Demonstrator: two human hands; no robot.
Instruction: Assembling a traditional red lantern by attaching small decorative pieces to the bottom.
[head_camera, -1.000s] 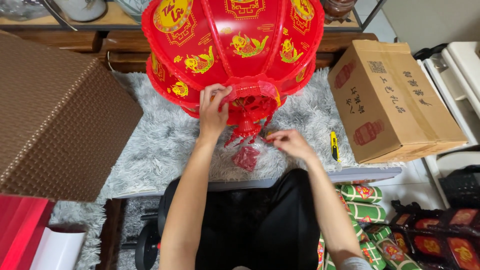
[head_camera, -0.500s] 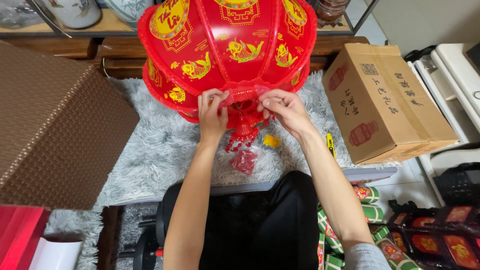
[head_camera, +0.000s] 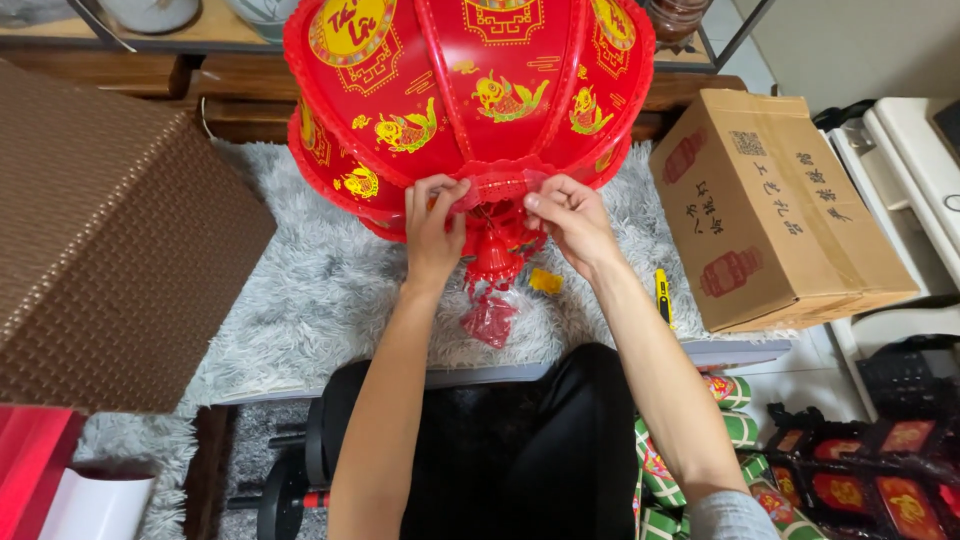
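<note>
Right hand (head_camera: 568, 215) has risen off grey rug to join left hand (head_camera: 432, 222); both now pinch bottom rim of red lantern (head_camera: 470, 90) at worktop's middle, tassel (head_camera: 490, 310) dangling toward near edge.

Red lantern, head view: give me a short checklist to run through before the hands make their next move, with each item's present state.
1. Left hand on the lantern's bottom rim: ok, fingers pinch the rim.
2. Right hand on the same rim: ok, fingertips grip it from the other side.
3. Red lantern supported: ok, it lies on the grey shaggy rug.
4. Red tassel free: ok, it hangs below the rim onto the rug, clear of both hands.
5. Rim piece fully seated: cannot tell, the hands cover the joint.
6. Room to the right: ok, the cardboard box sits apart from the lantern.
</note>
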